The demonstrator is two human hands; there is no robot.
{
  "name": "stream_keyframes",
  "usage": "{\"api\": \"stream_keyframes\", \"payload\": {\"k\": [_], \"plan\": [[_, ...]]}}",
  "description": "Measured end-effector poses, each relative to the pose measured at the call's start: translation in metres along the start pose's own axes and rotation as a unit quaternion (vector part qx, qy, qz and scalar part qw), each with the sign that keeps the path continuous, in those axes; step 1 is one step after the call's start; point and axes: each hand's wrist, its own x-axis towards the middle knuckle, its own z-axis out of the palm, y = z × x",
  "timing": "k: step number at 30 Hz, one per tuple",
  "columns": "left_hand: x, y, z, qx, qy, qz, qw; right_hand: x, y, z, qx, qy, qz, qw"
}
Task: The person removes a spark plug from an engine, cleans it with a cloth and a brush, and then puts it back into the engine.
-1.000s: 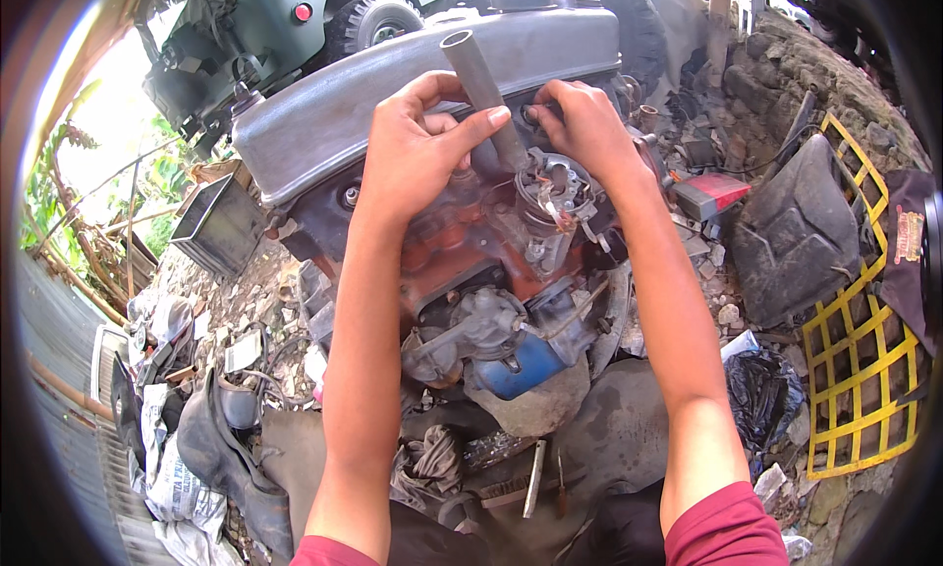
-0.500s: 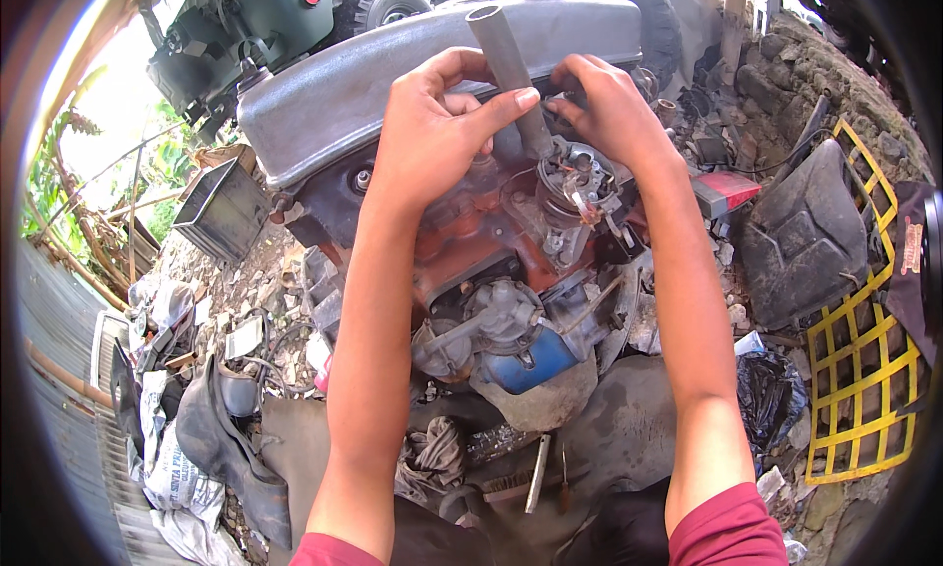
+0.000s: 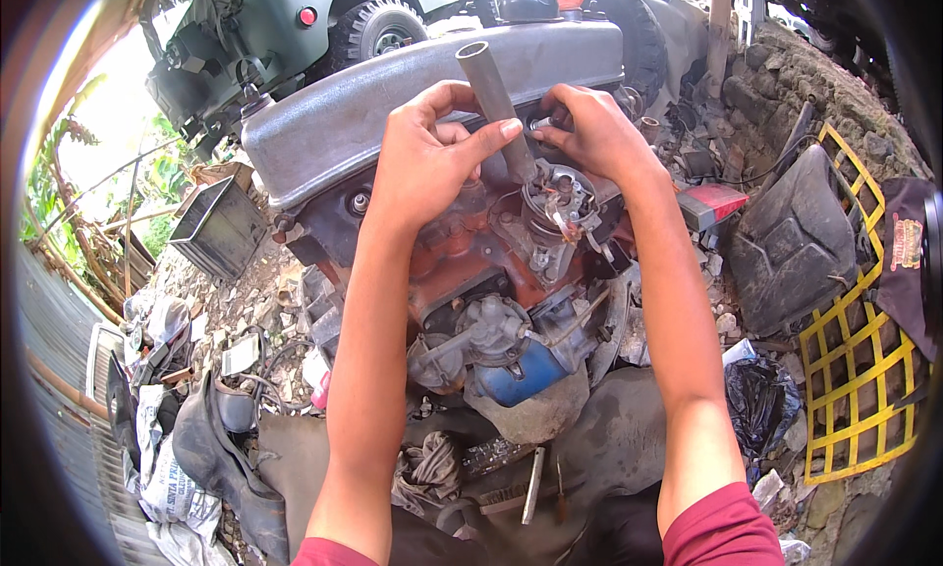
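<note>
My left hand (image 3: 437, 154) is closed on an upright grey metal tube (image 3: 483, 75), thumb pressed against its side. The tube's lower end meets a distributor-like assembly (image 3: 558, 203) with exposed small parts and wires. To the tube's right, my right hand (image 3: 594, 139) pinches a small silvery part (image 3: 539, 124) at the engine's side, its far end hidden. Both hands are over a grimy red engine block (image 3: 462, 271), topped by a long silver cover (image 3: 354, 100). Below sit grey housings (image 3: 491, 325) and a blue cylindrical part (image 3: 521, 375).
A green vehicle (image 3: 265, 36) stands behind the engine. A dark crate (image 3: 211, 227) is at left. At right lie a red-and-grey box (image 3: 712, 203), a black panel (image 3: 786, 242), a yellow lattice (image 3: 855, 399) and a black bag (image 3: 761, 409). Cloths, tools and rubble surround the stone underneath.
The view has shifted slightly, so engine and hands appear lower than half a second ago. The silvery part now shows more between my right fingers. My left hand stays on the tube.
</note>
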Motion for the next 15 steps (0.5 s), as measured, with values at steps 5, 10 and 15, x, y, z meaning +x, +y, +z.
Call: {"api": "stream_keyframes", "payload": {"k": [5, 10, 15], "plan": [[0.000, 0.001, 0.002, 0.011, -0.001, -0.004, 1.000, 0.001, -0.001, 0.003, -0.041, -0.027, 0.048, 0.998], [0.000, 0.001, 0.003, 0.006, -0.003, -0.004, 1.000, -0.001, 0.011, 0.007, 0.010, 0.059, -0.090, 0.994], [-0.002, 0.005, 0.002, 0.022, -0.016, -0.018, 0.999, -0.001, 0.000, 0.000, 0.072, 0.032, -0.009, 0.997]]}}
